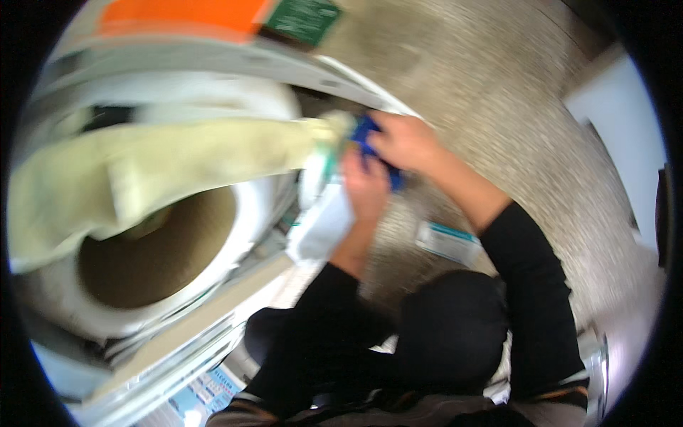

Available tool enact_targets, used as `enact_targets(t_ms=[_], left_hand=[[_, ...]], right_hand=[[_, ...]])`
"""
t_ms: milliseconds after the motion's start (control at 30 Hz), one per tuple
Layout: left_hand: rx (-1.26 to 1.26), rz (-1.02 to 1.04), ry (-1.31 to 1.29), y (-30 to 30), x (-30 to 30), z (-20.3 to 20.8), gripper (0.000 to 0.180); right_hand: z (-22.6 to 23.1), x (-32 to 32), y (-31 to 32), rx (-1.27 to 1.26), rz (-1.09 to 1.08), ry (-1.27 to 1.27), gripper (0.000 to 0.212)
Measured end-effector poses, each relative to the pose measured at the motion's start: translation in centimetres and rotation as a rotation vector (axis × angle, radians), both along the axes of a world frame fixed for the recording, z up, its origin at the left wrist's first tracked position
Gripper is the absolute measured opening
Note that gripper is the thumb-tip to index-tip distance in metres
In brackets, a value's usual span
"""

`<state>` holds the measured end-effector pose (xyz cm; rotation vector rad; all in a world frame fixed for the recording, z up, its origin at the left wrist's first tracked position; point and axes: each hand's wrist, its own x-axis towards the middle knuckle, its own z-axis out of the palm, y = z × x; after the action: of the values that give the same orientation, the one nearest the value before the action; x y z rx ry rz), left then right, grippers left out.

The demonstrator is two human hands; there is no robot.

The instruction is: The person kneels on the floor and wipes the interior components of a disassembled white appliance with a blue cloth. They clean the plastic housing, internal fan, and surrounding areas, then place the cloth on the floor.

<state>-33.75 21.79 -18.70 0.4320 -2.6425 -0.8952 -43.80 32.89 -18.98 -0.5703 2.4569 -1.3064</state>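
Observation:
Both of my hands meet at a dark blue object (pixel 365 133), blurred and partly covered by my fingers; I cannot make out its kind. My right hand (pixel 411 142) grips it from the right, fingers curled over its top. From below, my left hand (pixel 366 186) closes on its lower side. Just left of it is the end of a long pale-yellow, sleeve-like piece (pixel 213 149), with green and white material (pixel 316 171) under that end. The yellow piece stretches left across a machine (pixel 249 213) with a round white-rimmed opening (pixel 163 249), covering part of it.
A white box-like block (pixel 320 228) stands below my left hand. On the speckled floor (pixel 512 135) lies a small white-and-teal box (pixel 448 242). An orange panel (pixel 185 18) and a green board (pixel 302 20) are at the top. A white cabinet-like piece (pixel 619 128) stands right.

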Motion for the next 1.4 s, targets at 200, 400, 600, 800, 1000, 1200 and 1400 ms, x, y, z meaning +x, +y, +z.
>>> enact_targets(t_ms=[200,400,600,800,1000,1200,1400], left_hand=[[0.189,0.097,-0.403,2.5,0.4,0.6,0.062],[-0.018,0.005,-0.405,2.4,0.0,2.7,0.047],[0.002,-0.015,-0.535,1.5,-0.2,3.1,0.051],[-0.069,-0.085,-0.555,0.8,-0.8,4.2,0.043],[-0.052,-0.121,-0.626,0.2,-0.7,5.6,0.040],[-0.076,-0.059,-0.625,-0.7,1.2,4.6,0.047],[-0.019,-0.071,-0.621,-0.1,2.2,3.4,0.049]], right_hand=[[-0.6,-1.0,1.4,-0.044,0.045,-0.173,0.055],[-0.3,-0.9,0.7,0.234,0.233,0.082,0.039],[-1.1,-2.4,0.2,0.059,0.194,-0.138,0.042],[0.0,-3.3,-0.4,0.221,0.231,-0.079,0.043],[1.8,-2.2,-1.7,0.407,0.462,0.155,0.043],[3.5,-1.2,-2.2,0.585,0.412,0.146,0.046],[2.1,0.4,-2.3,0.500,0.235,0.325,0.028]])
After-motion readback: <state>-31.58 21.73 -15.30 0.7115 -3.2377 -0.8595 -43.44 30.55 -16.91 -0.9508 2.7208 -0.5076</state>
